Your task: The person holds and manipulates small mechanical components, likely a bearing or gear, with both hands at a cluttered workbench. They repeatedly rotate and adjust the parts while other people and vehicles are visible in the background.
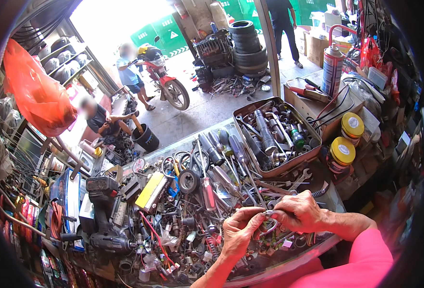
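Over the front of a littered workbench (334, 201), my left hand (239, 229) and my right hand (299, 211) meet fingertip to fingertip. Both are closed in a pinch on a small silvery metal fitting (268, 212), mostly covered by the fingers. A pale curved piece (271, 225) shows just beneath it; whether it is joined to the fitting I cannot tell. Small screws, springs and bits of wire lie under and around my hands. Beyond them are a red-handled screwdriver (208, 194), other screwdrivers and a black ring-shaped roll (189, 181).
An open metal tray (312, 153) of sockets and wrenches stands behind my hands. Left lie a black cordless power tool (107, 237) and a yellow-white box (152, 192). Yellow-lidded jars (342, 151) and a spray can (332, 71) stand right. People, a motorcycle (164, 79) and stacked tyres (248, 48) are beyond.
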The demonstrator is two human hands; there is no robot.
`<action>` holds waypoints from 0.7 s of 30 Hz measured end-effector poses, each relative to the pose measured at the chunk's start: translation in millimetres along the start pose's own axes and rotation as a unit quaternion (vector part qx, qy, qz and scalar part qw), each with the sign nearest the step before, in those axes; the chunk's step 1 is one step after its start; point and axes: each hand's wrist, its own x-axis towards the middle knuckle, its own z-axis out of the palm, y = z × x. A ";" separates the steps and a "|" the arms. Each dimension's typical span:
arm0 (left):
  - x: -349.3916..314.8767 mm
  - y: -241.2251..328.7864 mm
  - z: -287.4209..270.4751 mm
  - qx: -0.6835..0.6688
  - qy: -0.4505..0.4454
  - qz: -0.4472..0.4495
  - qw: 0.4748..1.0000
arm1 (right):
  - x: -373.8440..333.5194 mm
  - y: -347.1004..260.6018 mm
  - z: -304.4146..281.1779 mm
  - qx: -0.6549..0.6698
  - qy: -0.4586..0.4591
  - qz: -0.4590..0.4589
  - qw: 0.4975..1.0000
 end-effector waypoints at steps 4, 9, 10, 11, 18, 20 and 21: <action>0.1 -2.5 -2.8 -0.009 -0.003 0.009 1.000 | 9.3 -10.8 -1.3 0.032 0.039 0.031 0.998; -0.2 -1.8 -2.6 -0.003 -0.005 0.007 1.000 | 3.1 -7.5 2.9 0.001 0.023 0.022 0.999; -0.2 -2.1 -2.1 0.001 -0.006 0.009 1.000 | 1.6 -4.3 3.1 0.004 0.019 0.016 1.000; -0.5 -1.5 -1.0 0.000 -0.005 0.007 1.000 | 0.3 -1.3 3.0 0.008 0.014 0.009 1.000; 0.7 -2.7 0.9 -0.006 0.024 -0.002 1.000 | 10.5 -12.4 -0.6 0.035 0.034 0.028 0.998; -0.8 -2.4 1.2 0.000 0.016 0.018 1.000 | 2.4 -9.0 3.3 0.009 0.017 0.029 0.999; 0.0 1.2 2.4 0.007 0.014 0.018 1.000 | 2.5 -6.3 3.0 -0.002 0.015 0.018 1.000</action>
